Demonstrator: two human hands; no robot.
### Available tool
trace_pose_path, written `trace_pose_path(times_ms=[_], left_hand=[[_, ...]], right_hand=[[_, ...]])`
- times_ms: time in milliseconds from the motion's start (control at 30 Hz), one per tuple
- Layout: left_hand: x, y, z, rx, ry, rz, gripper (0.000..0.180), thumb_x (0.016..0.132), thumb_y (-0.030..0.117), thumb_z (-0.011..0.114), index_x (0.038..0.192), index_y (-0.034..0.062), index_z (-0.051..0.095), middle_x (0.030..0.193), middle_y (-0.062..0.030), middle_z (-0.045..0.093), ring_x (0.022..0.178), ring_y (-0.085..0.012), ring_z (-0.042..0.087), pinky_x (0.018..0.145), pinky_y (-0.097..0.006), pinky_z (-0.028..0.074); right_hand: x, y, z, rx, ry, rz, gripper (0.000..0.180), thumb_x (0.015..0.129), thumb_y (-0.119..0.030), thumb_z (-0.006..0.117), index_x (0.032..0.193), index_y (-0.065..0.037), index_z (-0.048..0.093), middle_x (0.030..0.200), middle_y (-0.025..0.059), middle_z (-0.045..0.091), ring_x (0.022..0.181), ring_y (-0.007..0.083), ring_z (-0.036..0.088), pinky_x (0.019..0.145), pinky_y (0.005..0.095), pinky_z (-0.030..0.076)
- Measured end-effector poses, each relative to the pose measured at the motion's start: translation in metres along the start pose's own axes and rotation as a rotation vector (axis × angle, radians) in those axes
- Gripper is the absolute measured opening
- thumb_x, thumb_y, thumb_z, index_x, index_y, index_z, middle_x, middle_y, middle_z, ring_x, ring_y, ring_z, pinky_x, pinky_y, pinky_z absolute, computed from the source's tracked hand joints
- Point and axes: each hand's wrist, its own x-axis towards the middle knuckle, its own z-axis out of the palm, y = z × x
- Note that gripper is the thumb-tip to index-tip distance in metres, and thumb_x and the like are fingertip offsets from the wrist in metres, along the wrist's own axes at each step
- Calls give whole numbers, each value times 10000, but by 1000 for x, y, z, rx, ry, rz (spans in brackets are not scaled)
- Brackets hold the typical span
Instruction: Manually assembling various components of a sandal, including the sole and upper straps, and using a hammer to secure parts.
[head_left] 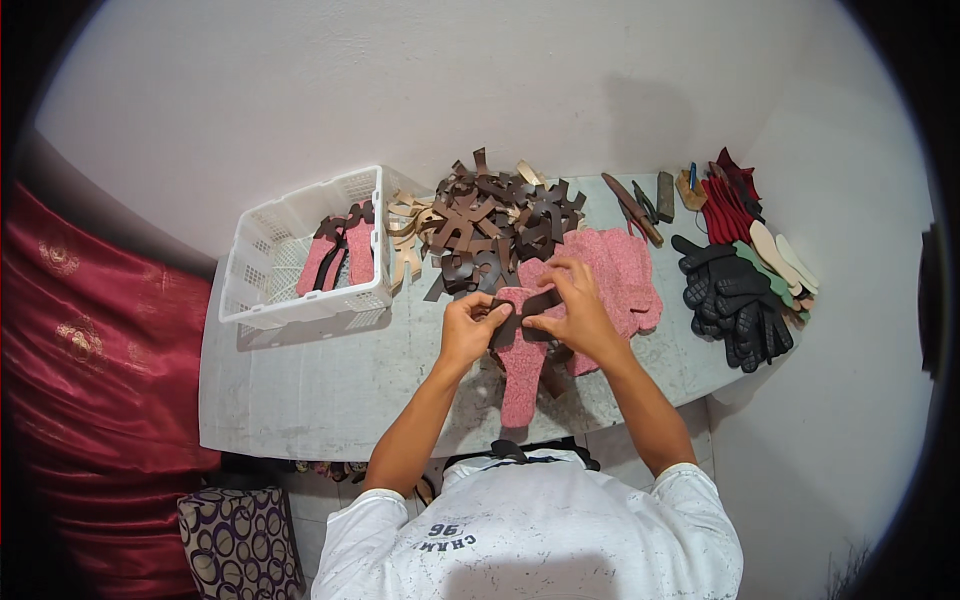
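The left hand [468, 325] and right hand [570, 305] are both pinching a dark strap [527, 310] against a pink insole [520, 375]; fingers curled closed. A white crate [300, 305] is sitting left.

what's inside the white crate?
The white crate holds a few pink sole pieces with dark brown straps laid on them. Anything beneath those pieces is covered; the rest shows bare lattice floor.

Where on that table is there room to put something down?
The bare grey table in front of the white basket, left of the left hand, is free. The back is crowded: dark strap pile, pink insoles, black soles at right.
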Motion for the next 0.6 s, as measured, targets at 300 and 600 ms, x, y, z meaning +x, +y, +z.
trace_pose_path(times_ms=[300, 600], left_hand=[[11, 11, 5, -70, 30, 41, 95, 817, 60, 715, 850, -13, 665, 763, -49, 671, 655, -72, 601, 599, -208, 487], [12, 2, 15, -84, -10, -41, 100, 804, 58, 727, 856, -7, 672, 769, -46, 680, 659, -68, 606, 601, -199, 485]], right_hand=[[-5, -11, 11, 95, 230, 189, 295, 765, -56, 706, 1047, 0, 637, 957, 133, 583, 805, 236, 623, 681, 316, 519], [-15, 15, 9, 366, 133, 419, 274, 794, -40, 694, 1049, 48, 645, 880, 126, 693, 788, 176, 670, 712, 278, 532]])
